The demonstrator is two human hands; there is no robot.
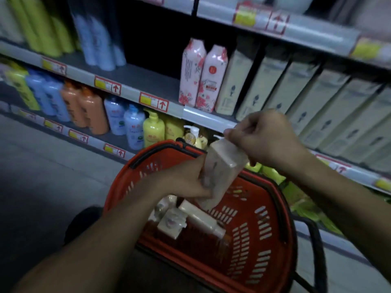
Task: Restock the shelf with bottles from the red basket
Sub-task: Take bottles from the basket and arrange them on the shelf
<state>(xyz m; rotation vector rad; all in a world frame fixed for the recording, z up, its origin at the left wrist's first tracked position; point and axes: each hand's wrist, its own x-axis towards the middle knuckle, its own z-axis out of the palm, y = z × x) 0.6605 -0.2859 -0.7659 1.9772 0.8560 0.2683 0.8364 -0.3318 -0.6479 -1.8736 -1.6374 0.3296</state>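
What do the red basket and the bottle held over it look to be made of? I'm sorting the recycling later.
Red basket: moulded plastic, by its slotted walls and even colour, with dark handles. Held bottle: likely glossy plastic, pale and square-shouldered, with highlights along its edges; motion blur leaves this open. Both hands, left and right, grip it.

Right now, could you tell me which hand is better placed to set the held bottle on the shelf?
The right hand. It pinches the top of the beige rectangular bottle, nearest the grey shelf row of matching bottles. The left hand grips its lower body, over the red plastic basket.
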